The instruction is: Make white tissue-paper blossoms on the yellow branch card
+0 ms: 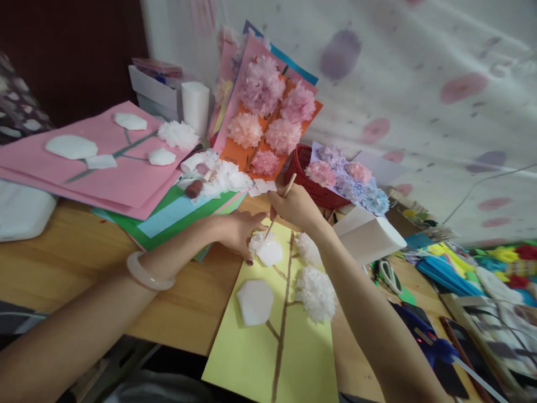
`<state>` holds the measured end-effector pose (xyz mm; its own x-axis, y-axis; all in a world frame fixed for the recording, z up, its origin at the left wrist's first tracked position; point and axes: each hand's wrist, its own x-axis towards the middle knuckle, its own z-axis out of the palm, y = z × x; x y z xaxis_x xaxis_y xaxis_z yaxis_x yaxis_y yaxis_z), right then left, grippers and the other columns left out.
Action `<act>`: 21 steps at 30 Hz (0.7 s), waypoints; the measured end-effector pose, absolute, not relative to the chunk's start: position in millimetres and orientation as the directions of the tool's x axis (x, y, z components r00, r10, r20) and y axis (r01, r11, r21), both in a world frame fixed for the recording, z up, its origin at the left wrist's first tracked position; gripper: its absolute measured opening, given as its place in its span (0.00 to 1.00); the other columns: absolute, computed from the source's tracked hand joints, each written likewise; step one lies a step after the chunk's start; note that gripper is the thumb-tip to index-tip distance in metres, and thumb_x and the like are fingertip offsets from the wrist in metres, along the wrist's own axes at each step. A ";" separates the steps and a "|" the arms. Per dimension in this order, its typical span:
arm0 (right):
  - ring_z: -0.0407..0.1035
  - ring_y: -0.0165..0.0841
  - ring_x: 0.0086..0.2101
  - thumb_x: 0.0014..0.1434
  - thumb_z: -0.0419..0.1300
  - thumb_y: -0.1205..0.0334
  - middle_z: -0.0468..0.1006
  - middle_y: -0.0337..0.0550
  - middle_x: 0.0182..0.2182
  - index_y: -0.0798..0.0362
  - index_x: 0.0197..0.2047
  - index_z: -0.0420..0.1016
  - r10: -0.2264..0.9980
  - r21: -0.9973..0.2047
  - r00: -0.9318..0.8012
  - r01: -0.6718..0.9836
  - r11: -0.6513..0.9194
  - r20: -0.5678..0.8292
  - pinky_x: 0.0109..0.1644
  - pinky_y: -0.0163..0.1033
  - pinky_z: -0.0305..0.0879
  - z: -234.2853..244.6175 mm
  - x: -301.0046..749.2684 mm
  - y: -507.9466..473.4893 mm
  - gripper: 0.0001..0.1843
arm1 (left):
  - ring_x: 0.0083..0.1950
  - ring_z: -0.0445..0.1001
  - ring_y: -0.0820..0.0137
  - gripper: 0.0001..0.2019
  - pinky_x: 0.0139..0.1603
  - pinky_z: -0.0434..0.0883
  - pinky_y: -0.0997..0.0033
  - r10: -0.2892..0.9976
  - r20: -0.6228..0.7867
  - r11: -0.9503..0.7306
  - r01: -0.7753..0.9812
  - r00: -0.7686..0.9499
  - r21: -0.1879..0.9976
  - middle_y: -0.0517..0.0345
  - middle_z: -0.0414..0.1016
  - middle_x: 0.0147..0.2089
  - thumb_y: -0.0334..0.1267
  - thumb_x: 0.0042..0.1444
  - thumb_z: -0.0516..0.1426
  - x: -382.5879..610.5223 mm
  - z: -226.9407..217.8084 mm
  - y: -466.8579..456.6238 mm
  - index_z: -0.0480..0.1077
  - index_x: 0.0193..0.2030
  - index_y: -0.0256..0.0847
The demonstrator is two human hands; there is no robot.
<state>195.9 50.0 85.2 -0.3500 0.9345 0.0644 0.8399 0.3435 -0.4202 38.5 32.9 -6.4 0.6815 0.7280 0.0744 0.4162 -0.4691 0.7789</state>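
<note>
A thin wooden stick is gripped in my right hand, its lower tip down at a white tissue-paper flower. That flower sits at the edge of a white foam piece on a yellow sheet. My left hand rests beside it with fingers apart, fingertips touching the sheet's upper left edge and the tissue. A brown stem with branches runs down the sheet. Also on it are a bare white foam hexagon and a full white tissue flower. Another white flower is partly behind my right forearm.
Pink sheets with white pieces lie at the left, beside loose tissue squares. Finished flower cards lean at the back by a red basket. Scissors and a blue glue gun lie at the right.
</note>
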 end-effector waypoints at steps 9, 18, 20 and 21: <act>0.62 0.32 0.20 0.53 0.56 0.67 0.67 0.44 0.12 0.52 0.11 0.68 0.913 -0.296 -0.405 0.866 0.402 0.055 0.27 0.38 0.53 79.3 167.6 53.6 0.20 | 0.68 0.55 0.34 0.45 0.66 0.49 0.42 0.764 -0.029 -0.507 0.627 0.645 0.592 0.35 0.71 0.62 0.47 0.26 0.74 48.1 7.2 30.6 0.69 0.57 0.39; 0.61 0.29 0.17 0.63 0.51 0.57 0.67 0.39 0.12 0.53 0.16 0.74 0.954 -0.508 -0.199 0.812 0.287 0.222 0.25 0.35 0.55 108.4 207.5 38.0 0.26 | 0.71 0.53 0.40 0.60 0.66 0.43 0.39 0.715 -0.064 -0.521 0.591 0.697 0.617 0.43 0.70 0.65 0.49 0.39 0.70 43.4 6.2 30.8 0.41 0.74 0.43; 0.58 0.28 0.17 0.63 0.53 0.51 0.66 0.38 0.13 0.53 0.17 0.73 0.963 -0.642 -0.121 0.724 0.253 0.243 0.22 0.35 0.52 110.8 224.0 27.7 0.26 | 0.71 0.53 0.40 0.60 0.66 0.43 0.38 0.712 -0.069 -0.522 0.592 0.699 0.615 0.43 0.70 0.65 0.50 0.39 0.70 41.9 4.6 33.0 0.41 0.74 0.44; 0.58 0.28 0.17 0.62 0.55 0.48 0.66 0.38 0.14 0.53 0.18 0.73 0.966 -0.696 -0.104 0.676 0.245 0.238 0.22 0.34 0.51 111.7 232.6 21.9 0.26 | 0.71 0.53 0.40 0.60 0.66 0.44 0.39 0.712 -0.074 -0.519 0.594 0.699 0.615 0.43 0.70 0.65 0.50 0.39 0.70 40.9 3.7 34.3 0.42 0.74 0.44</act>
